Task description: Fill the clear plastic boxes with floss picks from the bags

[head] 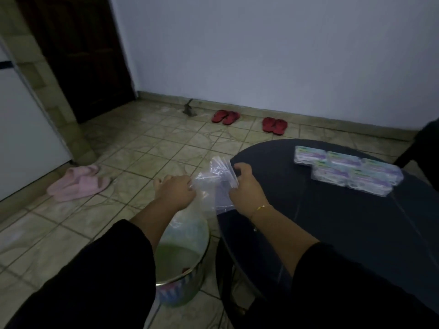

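Dim room, tiled floor [147, 148], head view looking down over both forearms in black sleeves.

Left hand [175, 192]: fingers curled, gripping the left edge of a crumpled clear plastic bag [211, 179]. Right hand [242, 186]: fingers curled round the right side of the same bag, where several flat clear layers fan out above the knuckles. The bag is held in the air between the two hands, off the left edge of the dark round tabletop [332, 222]. Whether any floss picks are in the bag cannot be told; it looks slack and see-through. A thin gold bracelet [259, 208] sits on the right wrist.

Clear plastic boxes [346, 172]: a cluster of them lies on the far right part of the tabletop, packed edge to edge, well apart from the hands. Pale green and purple labels show; contents too small to resolve.

Below the hands, on the floor just beside the tabletop: a round metal-rimmed bin [183, 264] lined with clear plastic. A small red item lies inside, near its lower rim.

Elsewhere on the floor: pink slippers [78, 184] at left; two pairs of red flip-flops [225, 117] [275, 125] near the far wall [261, 55]. Dark wooden door [78, 55] at upper left. Bare toes show just beyond the left hand.
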Tool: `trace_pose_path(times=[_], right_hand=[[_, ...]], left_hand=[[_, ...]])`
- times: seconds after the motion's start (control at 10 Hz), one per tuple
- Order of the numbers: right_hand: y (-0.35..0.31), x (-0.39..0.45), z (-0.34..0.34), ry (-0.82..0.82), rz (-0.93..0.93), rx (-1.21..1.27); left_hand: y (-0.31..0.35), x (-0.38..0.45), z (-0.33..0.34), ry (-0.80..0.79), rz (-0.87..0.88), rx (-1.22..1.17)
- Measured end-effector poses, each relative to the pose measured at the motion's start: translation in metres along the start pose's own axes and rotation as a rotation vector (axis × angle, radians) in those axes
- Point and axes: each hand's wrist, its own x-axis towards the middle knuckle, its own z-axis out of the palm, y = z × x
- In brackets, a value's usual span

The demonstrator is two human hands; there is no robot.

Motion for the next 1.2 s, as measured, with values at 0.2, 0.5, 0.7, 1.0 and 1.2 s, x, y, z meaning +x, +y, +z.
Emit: trace_pose_path(times=[0.2,0.5,0.7,1.0,1.2], right_hand=[[-0.021,-0.002,0.066,-0.241,-0.237,-0.58],[-0.005,0.008,0.129,-0.534,-0.169,-0.882],[0.017,0.018,0.162,-0.715,-0.034,-0.852],[0.029,0.022,0.169,-0.794,-0.017,-0.925],[0.013,0.019,0.159,-0.772,0.035,-0.919]], left_hand=[[-0.057,-0.015,0.025,-0.119,-0.178,0.092],[-0.095,-0.026,0.078,-0.212,-0.274,0.168],[-0.108,-0.034,0.118,-0.27,-0.328,0.118],[-0.102,-0.031,0.134,-0.343,-0.35,0.002],[-0.092,-0.032,0.13,-0.313,-0.288,-0.003]])
